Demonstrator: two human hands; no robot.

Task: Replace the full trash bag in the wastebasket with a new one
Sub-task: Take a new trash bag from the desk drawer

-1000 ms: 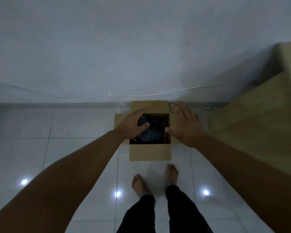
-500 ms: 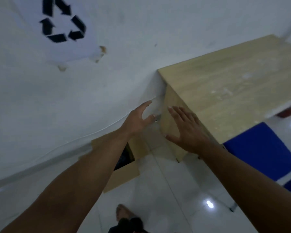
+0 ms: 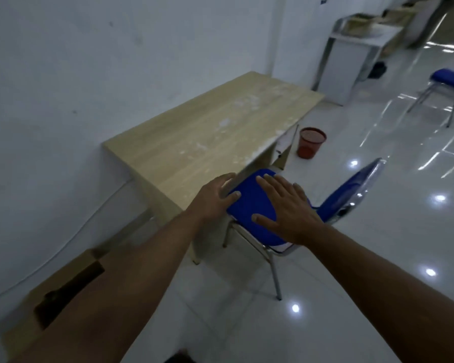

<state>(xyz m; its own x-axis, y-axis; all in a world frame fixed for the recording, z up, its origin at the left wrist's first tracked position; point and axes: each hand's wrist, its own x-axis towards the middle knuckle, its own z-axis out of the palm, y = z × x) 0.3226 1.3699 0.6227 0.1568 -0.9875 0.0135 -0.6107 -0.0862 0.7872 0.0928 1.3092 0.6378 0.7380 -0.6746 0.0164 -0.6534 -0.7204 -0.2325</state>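
A red mesh wastebasket (image 3: 311, 142) stands on the floor beyond the far end of the wooden desk, and no bag shows in it from here. At lower left a cardboard box (image 3: 60, 289) with a dark opening sits against the wall, partly hidden by my left forearm. My left hand (image 3: 212, 198) is held out in the air with relaxed fingers and holds nothing. My right hand (image 3: 286, 208) is spread flat with straight fingers, also holding nothing. Both hands hover in front of a blue chair seat.
A light wooden desk (image 3: 207, 137) runs along the white wall. A blue chair (image 3: 257, 205) with metal legs is tucked at its near side. Another blue chair (image 3: 448, 85) and a white table (image 3: 357, 45) stand farther back on the glossy tiled floor.
The view has swung right, from the cardboard box to the desk, chair and red wastebasket. Both hands left the box and stay raised, holding nothing.
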